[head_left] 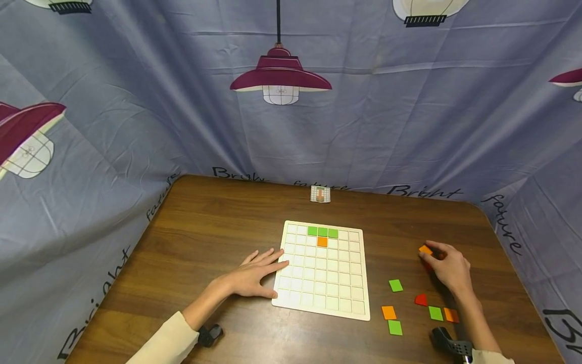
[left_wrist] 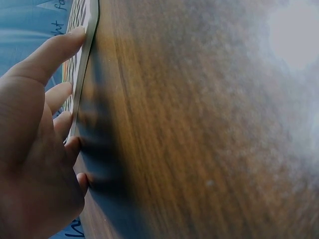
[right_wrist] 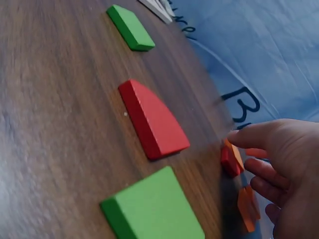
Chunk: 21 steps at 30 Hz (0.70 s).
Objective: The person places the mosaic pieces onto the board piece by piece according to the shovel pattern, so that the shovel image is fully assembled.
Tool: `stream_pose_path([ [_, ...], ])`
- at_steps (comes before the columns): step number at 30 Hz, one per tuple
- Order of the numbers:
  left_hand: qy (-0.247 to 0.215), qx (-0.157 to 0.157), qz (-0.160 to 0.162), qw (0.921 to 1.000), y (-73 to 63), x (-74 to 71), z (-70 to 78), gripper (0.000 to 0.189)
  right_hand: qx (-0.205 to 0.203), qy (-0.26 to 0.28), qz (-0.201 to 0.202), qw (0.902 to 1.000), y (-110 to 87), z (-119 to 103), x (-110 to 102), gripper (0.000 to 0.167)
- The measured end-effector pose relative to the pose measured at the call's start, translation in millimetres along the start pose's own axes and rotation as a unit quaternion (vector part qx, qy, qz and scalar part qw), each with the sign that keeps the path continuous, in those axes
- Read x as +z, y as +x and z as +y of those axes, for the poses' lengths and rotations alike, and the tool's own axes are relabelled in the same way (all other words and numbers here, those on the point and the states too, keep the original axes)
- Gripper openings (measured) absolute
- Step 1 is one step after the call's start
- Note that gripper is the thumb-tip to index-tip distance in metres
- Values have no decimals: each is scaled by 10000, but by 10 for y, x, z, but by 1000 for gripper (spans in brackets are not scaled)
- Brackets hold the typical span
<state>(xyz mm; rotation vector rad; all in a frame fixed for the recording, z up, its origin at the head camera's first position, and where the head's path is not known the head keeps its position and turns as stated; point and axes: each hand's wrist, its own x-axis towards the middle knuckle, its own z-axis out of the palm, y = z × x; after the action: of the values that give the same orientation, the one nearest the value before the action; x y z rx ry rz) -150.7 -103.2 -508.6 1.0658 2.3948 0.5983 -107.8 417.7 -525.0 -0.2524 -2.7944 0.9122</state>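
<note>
I am observing the left hand (head_left: 250, 279) touching, fingers spread, a cream rectangular gridded board (head_left: 320, 277); the right hand (head_left: 451, 268) is pinching a flat orange tile (head_left: 425, 249).

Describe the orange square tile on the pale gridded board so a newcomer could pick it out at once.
On the brown wood-grain table lies a pale gridded board. Along its far edge sit three green square tiles in a row, and the orange square tile lies directly on the near side of the middle one. It is the only orange piece on the board.
</note>
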Motion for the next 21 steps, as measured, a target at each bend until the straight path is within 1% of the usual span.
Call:
stream_pose_path([
  [6,-27,13,-8,10000,-5,-4,3,81,-14,-40,6,10000,1,52,11,42],
  [15,-25,22,14,10000,-4,-10,16,81,-23,-8,74,10000,8,43,17,37],
  [21,-13,-7,-5,10000,-3,-16,15,81,-108,-114,129,9998,32,30,27,35],
])
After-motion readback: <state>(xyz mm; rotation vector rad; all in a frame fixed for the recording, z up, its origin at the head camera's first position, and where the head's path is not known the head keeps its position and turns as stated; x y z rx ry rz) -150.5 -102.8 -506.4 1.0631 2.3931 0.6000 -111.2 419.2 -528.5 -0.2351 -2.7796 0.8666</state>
